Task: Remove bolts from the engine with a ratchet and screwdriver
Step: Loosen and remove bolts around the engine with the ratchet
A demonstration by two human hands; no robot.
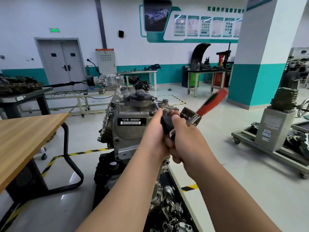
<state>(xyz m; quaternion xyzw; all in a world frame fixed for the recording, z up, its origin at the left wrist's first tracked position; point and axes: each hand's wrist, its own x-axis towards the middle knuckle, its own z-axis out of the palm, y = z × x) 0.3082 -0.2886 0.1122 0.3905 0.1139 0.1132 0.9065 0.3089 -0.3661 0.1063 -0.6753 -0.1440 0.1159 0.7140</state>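
Left hand: my left hand is in the centre of the frame, fingers curled around the front part of the screwdriver handle, thumb lying along the top toward the shaft.
Right hand: my right hand is just right of the left one and touching it. Its fingers are wrapped under the same handle and the thumb presses on top.
Screwdriver: the handle is black with a clear part at the back end. The thin metal shaft goes up and left from the hands to the top of the engine.
Shaft tip: it meets the engine just right of the black filler cap. I cannot see the bolt itself.
Ratchet: the red handle of the ratchet sticks out to the upper right from behind the clear end of the screwdriver. It is blurred, and I cannot tell how it joins the screwdriver or which fingers hold it.
Engine: the grey engine stands in the centre, left of the hands, and carries a black label plate with white letters. Its lower part runs down to the bottom centre.
Desk: a wooden desk with a black bent leg is at the left edge, apart from the engine.
Background: a gearbox on a frame is at the upper left, and a white and teal pillar is at the right.
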